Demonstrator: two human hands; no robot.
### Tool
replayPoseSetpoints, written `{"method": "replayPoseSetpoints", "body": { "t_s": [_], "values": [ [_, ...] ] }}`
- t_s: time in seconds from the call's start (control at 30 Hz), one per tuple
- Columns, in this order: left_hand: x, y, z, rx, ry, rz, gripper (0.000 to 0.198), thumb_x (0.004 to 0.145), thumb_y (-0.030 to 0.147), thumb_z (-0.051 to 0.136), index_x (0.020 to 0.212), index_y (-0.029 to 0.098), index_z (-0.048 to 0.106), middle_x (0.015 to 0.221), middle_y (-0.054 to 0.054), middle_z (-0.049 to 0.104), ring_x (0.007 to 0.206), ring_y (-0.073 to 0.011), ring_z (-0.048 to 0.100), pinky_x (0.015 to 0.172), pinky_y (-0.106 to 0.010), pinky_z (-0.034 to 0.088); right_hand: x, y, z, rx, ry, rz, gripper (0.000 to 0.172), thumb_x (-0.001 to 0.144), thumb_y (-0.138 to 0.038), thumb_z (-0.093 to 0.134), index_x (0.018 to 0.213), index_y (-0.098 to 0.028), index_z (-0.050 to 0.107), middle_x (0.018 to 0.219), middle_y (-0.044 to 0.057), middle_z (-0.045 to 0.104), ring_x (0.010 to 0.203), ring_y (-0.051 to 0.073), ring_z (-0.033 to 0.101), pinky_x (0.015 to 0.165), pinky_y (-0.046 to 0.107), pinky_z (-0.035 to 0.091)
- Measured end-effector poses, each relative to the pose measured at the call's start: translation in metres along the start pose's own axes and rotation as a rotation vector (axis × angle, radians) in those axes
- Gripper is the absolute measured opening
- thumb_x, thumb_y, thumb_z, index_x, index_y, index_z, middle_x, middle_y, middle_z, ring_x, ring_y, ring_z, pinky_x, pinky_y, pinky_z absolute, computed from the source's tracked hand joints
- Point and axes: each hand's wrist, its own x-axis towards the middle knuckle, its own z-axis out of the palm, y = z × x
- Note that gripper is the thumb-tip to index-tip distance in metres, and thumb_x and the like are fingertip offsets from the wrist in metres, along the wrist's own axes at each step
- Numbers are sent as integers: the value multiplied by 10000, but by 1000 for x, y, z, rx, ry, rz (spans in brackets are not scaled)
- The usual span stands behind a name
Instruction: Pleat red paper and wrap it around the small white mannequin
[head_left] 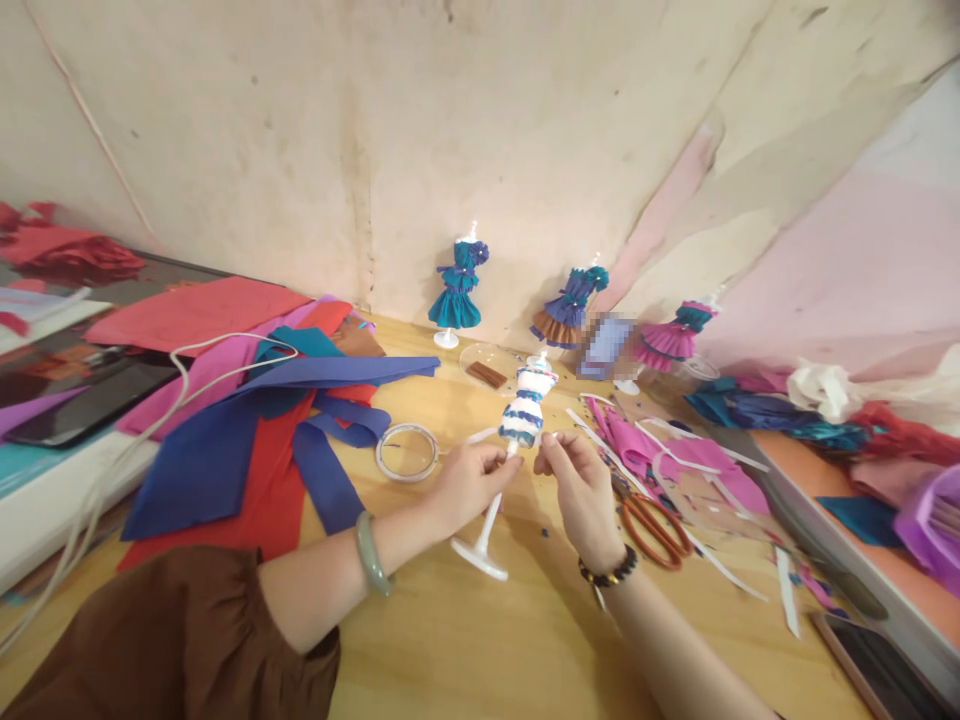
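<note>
A miniature dress form (523, 405) with a white torso, banded in blue and teal, tilts over the table on its white pole and round base. My left hand (472, 485) is closed around the pole just under the torso. Beside the torso's lower edge, my right hand (577, 490) is closed in a pinch; whatever its fingertips hold is too small to make out. Orange-handled scissors (656, 530) lie to the right of that hand. A clear tape roll (407, 452) rests on the table left of the form.
Along the wall stand dressed miniature forms: a teal one (456, 290), a blue and brown one (566, 310) and a pink one (675, 335). Blue fabric (202, 470) and red fabric (277, 480) spread at left, with a white cable (180, 385). Pink scraps (697, 470) and a phone (885, 660) lie right.
</note>
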Motion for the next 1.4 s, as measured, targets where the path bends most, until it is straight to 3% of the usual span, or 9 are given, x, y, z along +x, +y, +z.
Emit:
{"method": "replayPoseSetpoints", "body": {
  "t_s": [0.23, 0.43, 0.87, 1.1, 1.3, 1.4],
  "values": [
    [3, -4, -2, 21, 59, 39, 406, 879, 535, 509, 679, 183, 532, 503, 49, 494, 483, -143, 593, 465, -225, 385, -1, 2, -3, 57, -2, 31, 313, 820, -478, 631, 684, -211, 540, 614, -30, 530, 613, 142, 478, 667, 303, 388],
    [0, 11, -5, -33, 94, 45, 428, 900, 538, 478, 664, 184, 522, 470, 35, 534, 461, -129, 552, 482, -232, 387, 0, 10, -4, 15, -55, 91, 307, 846, -430, 566, 634, -215, 510, 592, -28, 512, 605, 144, 452, 645, 302, 357],
    [11, 27, -21, -337, -15, -29, 397, 852, 539, 552, 749, 158, 588, 389, 51, 488, 361, -96, 498, 401, -191, 365, 6, 31, -6, 20, -99, 131, 290, 829, -420, 583, 633, -214, 523, 577, -26, 511, 586, 146, 449, 605, 285, 354],
    [15, 45, -40, -433, -66, -109, 382, 804, 522, 624, 717, 152, 587, 370, 64, 437, 329, -85, 453, 330, -179, 284, 1, 26, 0, 52, -179, 143, 294, 817, -449, 616, 661, -213, 537, 564, -35, 512, 573, 140, 442, 603, 283, 350],
    [14, 62, -61, -496, -126, -46, 356, 787, 475, 670, 694, 137, 606, 378, 59, 433, 323, -70, 424, 330, -185, 272, 0, 26, 0, 84, -219, 123, 306, 834, -472, 615, 690, -212, 539, 569, -39, 522, 577, 134, 447, 617, 279, 355],
    [9, 73, -68, -513, -147, -95, 335, 801, 448, 657, 687, 136, 611, 388, 58, 426, 332, -64, 422, 338, -180, 274, -2, 23, 1, 98, -267, 113, 342, 836, -520, 622, 710, -209, 556, 573, -32, 539, 570, 134, 458, 615, 282, 367]
  ]
}}
